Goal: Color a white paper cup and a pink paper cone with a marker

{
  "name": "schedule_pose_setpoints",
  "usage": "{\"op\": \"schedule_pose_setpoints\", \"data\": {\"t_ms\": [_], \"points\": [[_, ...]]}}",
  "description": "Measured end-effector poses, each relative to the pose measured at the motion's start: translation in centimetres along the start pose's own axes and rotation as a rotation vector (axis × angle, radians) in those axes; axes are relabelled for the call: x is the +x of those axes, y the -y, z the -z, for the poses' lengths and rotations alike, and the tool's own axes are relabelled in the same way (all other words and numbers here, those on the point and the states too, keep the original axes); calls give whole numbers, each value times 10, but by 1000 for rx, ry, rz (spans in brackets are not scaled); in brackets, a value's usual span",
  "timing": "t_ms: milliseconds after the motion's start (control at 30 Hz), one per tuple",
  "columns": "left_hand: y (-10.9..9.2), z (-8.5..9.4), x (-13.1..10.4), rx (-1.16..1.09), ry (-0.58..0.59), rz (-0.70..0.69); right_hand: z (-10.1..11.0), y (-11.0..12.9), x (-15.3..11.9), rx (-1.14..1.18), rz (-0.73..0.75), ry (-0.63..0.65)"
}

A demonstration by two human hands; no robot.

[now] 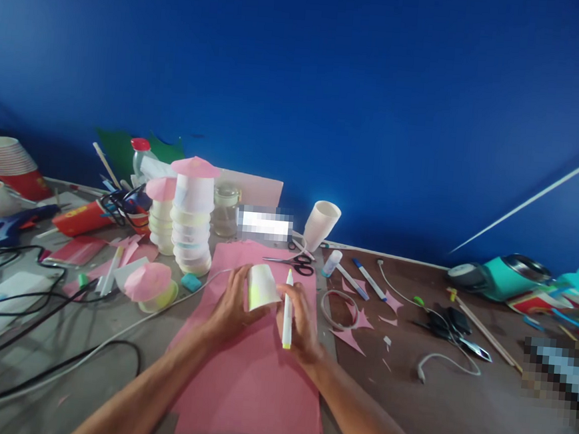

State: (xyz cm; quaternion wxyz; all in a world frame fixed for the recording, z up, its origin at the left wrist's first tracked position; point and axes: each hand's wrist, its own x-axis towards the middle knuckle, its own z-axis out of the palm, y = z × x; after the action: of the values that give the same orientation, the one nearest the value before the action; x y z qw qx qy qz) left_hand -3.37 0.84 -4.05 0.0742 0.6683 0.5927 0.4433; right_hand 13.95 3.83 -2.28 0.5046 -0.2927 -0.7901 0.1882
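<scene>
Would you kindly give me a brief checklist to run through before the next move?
1. Left hand holds the white cup: ok.
2. Right hand holds the marker: ok.
3. Marker uncapped: cannot tell, its ends are too small to judge.
4. Pink paper lies beneath the hands: ok.
5. Scissors lie clear of both hands: ok, just beyond them.
6. Surroundings free of loose scraps: not ok, pink scraps lie right of the paper.

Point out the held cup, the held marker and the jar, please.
Held cup [262,287]: head view, on its wall.
Held marker [288,314]: head view, on its barrel.
Jar [225,216]: head view, on its body.
</scene>
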Motion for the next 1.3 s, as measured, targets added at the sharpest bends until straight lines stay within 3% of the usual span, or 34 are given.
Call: {"op": "schedule_pose_setpoints", "data": {"t_ms": [233, 400, 533, 633, 700, 833, 900, 1100, 1300], "points": [[18, -3, -6, 9, 171, -47, 11, 0, 5, -223, 235, 107], [13, -4, -7, 11, 149, -74, 12, 2, 7, -321, 296, 122], [10, -8, -10, 64, 122, -21, 9, 1, 4, -297, 299, 145], [13, -11, -11, 127, 79, -66, 8, 3, 3, -228, 299, 149], [16, -13, -12, 182, 50, -112, 9, 7, 4, -105, 219, 130], [19, -15, -13, 275, 25, -168, 13, 12, 9, 261, -213, 49], [18, -15, -12, 284, 14, -180, 12, 12, 10, 397, -341, 1], [14, -12, -8, 287, -27, -235, 6, 8, 9, 480, -429, -21], [14, -11, -7, 298, 40, -182, 6, 14, 12, 481, -450, -37]]}}
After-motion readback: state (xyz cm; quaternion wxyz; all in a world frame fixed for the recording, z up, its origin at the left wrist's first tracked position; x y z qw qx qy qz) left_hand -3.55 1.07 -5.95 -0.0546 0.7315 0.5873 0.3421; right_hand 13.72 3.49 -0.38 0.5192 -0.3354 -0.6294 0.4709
